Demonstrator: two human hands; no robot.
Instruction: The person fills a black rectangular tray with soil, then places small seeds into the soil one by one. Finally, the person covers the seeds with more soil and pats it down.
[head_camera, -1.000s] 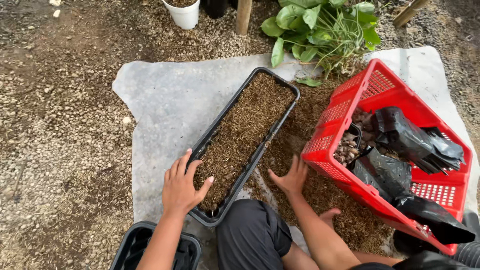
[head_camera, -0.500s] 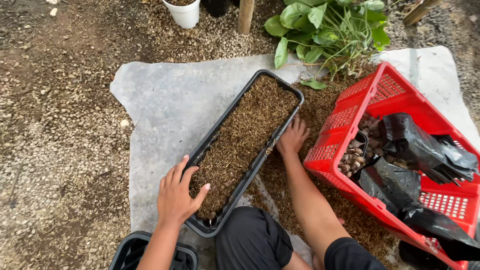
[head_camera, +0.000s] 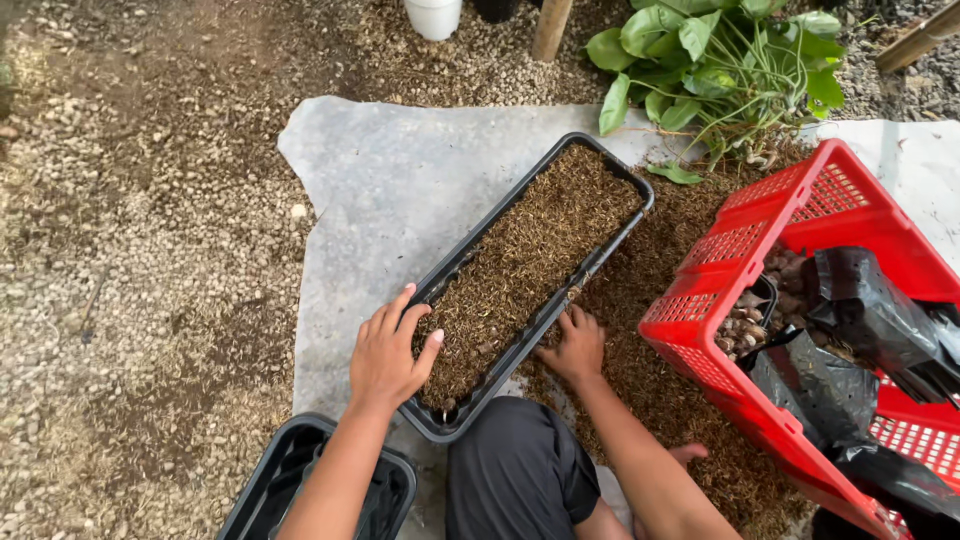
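A long black rectangular planter (head_camera: 610, 170), filled with brown husk-like growing medium (head_camera: 540, 240), lies slanted on a grey sheet (head_camera: 390, 190). My left hand (head_camera: 388, 355) rests flat on the planter's near left rim, fingers spread over the medium. My right hand (head_camera: 572, 345) lies palm down on the loose brown husk pile (head_camera: 650, 370) just outside the planter's right wall, fingers cupped against it. Neither hand visibly holds anything.
A red plastic crate (head_camera: 760, 230) on the right holds black plastic bags (head_camera: 880, 320) and small stones. A leafy green plant (head_camera: 720, 60) stands behind. Another black container (head_camera: 290, 480) sits at bottom left. Gravel ground lies left; a white pot (head_camera: 432, 15) and a wooden post (head_camera: 552, 25) stand at the top.
My right hand drew back along the planter's right side, from near its middle toward me, over the loose husk. My left hand stayed on the rim. The view shifted left.
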